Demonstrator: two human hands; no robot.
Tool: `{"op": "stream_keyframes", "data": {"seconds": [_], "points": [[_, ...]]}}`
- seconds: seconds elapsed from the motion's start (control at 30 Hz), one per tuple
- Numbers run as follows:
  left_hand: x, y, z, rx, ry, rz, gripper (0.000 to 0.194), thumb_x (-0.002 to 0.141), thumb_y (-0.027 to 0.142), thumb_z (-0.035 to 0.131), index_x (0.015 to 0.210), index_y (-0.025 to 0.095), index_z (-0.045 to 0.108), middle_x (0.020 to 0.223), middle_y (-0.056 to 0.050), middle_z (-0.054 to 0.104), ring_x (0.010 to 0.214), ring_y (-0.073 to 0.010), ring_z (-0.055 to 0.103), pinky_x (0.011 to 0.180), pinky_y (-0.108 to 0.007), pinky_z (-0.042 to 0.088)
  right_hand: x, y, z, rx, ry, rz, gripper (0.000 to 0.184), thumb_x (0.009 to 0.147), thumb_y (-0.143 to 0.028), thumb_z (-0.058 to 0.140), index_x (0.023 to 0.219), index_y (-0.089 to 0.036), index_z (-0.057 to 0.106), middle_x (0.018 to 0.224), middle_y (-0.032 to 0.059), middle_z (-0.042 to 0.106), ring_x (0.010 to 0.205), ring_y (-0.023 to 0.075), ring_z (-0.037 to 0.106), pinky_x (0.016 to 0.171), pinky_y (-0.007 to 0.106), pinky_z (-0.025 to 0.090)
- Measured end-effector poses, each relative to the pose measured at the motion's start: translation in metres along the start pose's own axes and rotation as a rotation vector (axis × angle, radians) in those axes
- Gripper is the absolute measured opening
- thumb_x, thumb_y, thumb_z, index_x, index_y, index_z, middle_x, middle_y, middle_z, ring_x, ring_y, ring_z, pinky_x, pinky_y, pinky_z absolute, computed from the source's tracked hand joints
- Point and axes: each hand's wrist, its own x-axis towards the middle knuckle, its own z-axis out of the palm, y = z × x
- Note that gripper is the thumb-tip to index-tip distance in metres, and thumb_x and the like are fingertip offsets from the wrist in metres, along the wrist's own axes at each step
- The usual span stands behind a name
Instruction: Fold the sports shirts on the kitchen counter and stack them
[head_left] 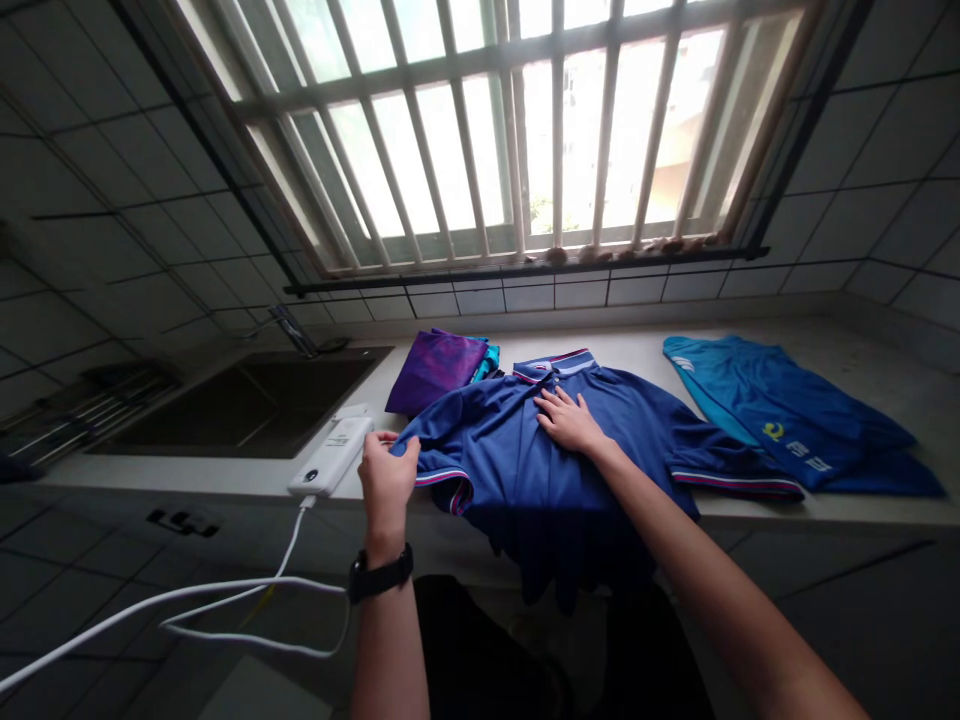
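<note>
A dark blue polo shirt [502,430] lies front up on the white counter, its collar toward the window and its lower part hanging over the front edge. My left hand [388,470] pinches the end of the sleeve on the left between thumb and fingers. Fingers spread, my right hand [568,418] rests flat on the shirt's chest just below the buttoned collar. The sleeve on the right stretches out across the counter, with red and white stripes at its cuff.
Behind the left sleeve sits a folded purple garment [439,368]. A blue shirt [787,410] lies at right. Left of my left hand is a white power bank [334,452] with a white cable [289,545], beside a dark sink [247,405]. A barred window stands behind.
</note>
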Motion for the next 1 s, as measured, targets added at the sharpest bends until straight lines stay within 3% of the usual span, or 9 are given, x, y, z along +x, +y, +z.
{"op": "stream_keyframes", "data": {"seconds": [0.07, 0.2, 0.27, 0.4, 0.5, 0.6, 0.73, 0.9, 1.0], "points": [[-0.002, 0.015, 0.003, -0.203, -0.064, 0.128, 0.031, 0.078, 0.040, 0.071, 0.098, 0.021, 0.059, 0.097, -0.009, 0.072, 0.096, -0.0281, 0.072, 0.085, -0.039, 0.058, 0.002, 0.003, -0.001, 0.022, 0.007, -0.003, 0.053, 0.107, -0.038, 0.039, 0.158, -0.025, 0.047, 0.171, 0.0061, 0.034, 0.161, 0.0275, 0.021, 0.127, 0.062, 0.018], [-0.015, 0.041, 0.011, -0.393, -0.569, 0.360, 0.056, 0.072, 0.060, 0.075, 0.109, 0.020, 0.064, 0.089, -0.006, 0.073, 0.088, -0.0266, 0.072, 0.063, -0.031, 0.056, 0.003, 0.005, -0.005, 0.060, 0.010, -0.007, 0.051, 0.107, -0.036, 0.042, 0.155, -0.025, 0.051, 0.169, 0.0062, 0.037, 0.161, 0.0258, 0.022, 0.128, 0.060, 0.018], [-0.020, 0.046, 0.015, -0.333, -0.669, 0.391, 0.057, 0.076, 0.065, 0.071, 0.111, 0.020, 0.067, 0.082, -0.005, 0.073, 0.082, -0.0261, 0.072, 0.064, -0.033, 0.056, 0.002, 0.004, -0.006, 0.075, 0.007, -0.006, 0.050, 0.107, -0.036, 0.042, 0.155, -0.025, 0.051, 0.170, 0.0059, 0.037, 0.161, 0.0255, 0.022, 0.128, 0.060, 0.017], [-0.026, 0.035, 0.025, -0.018, -0.604, 0.575, 0.045, 0.068, 0.053, 0.082, 0.100, 0.022, 0.074, 0.097, -0.008, 0.076, 0.096, -0.0287, 0.071, 0.089, -0.040, 0.056, 0.001, 0.004, -0.008, 0.094, 0.002, -0.005, 0.050, 0.107, -0.036, 0.041, 0.155, -0.025, 0.051, 0.170, 0.0058, 0.036, 0.161, 0.0254, 0.022, 0.129, 0.060, 0.015], [-0.030, 0.026, 0.032, 0.156, -0.638, 0.657, 0.036, 0.068, 0.046, 0.082, 0.095, 0.023, 0.074, 0.103, -0.009, 0.075, 0.100, -0.0290, 0.069, 0.089, -0.038, 0.053, 0.001, 0.004, -0.008, 0.097, 0.003, -0.008, 0.051, 0.106, -0.036, 0.042, 0.155, -0.024, 0.051, 0.170, 0.0061, 0.036, 0.161, 0.0256, 0.022, 0.129, 0.060, 0.015], [-0.035, 0.028, 0.038, 0.208, -0.603, 0.610, 0.016, 0.084, 0.038, 0.065, 0.082, 0.023, 0.068, 0.088, -0.006, 0.073, 0.084, -0.0236, 0.068, 0.076, -0.033, 0.050, 0.001, 0.004, -0.009, 0.094, 0.006, -0.011, 0.051, 0.106, -0.036, 0.043, 0.155, -0.023, 0.051, 0.169, 0.0068, 0.037, 0.161, 0.0259, 0.022, 0.129, 0.060, 0.015], [-0.039, 0.042, 0.042, 0.076, -0.367, 0.488, 0.023, 0.092, 0.036, 0.053, 0.076, 0.022, 0.061, 0.077, -0.003, 0.069, 0.074, -0.0190, 0.064, 0.073, -0.030, 0.046, 0.002, 0.004, -0.008, 0.087, 0.004, -0.008, 0.050, 0.106, -0.037, 0.043, 0.154, -0.025, 0.052, 0.169, 0.0064, 0.037, 0.161, 0.0259, 0.022, 0.128, 0.060, 0.017], [-0.035, 0.055, 0.045, 0.045, -0.543, 0.563, 0.042, 0.099, 0.052, 0.046, 0.078, 0.022, 0.066, 0.079, -0.004, 0.071, 0.077, -0.0197, 0.065, 0.077, -0.030, 0.049, 0.002, 0.004, -0.007, 0.085, 0.011, -0.013, 0.050, 0.106, -0.036, 0.044, 0.154, -0.024, 0.052, 0.169, 0.0077, 0.037, 0.160, 0.0263, 0.023, 0.128, 0.061, 0.017], [-0.027, 0.053, 0.057, 0.123, -0.502, 0.703, 0.033, 0.093, 0.050, 0.058, 0.095, 0.022, 0.075, 0.103, -0.009, 0.074, 0.101, -0.0261, 0.068, 0.096, -0.036, 0.051, 0.002, 0.005, -0.007, 0.089, 0.014, -0.023, 0.050, 0.106, -0.035, 0.043, 0.153, -0.024, 0.053, 0.169, 0.0073, 0.038, 0.160, 0.0264, 0.023, 0.128, 0.061, 0.018]]}}
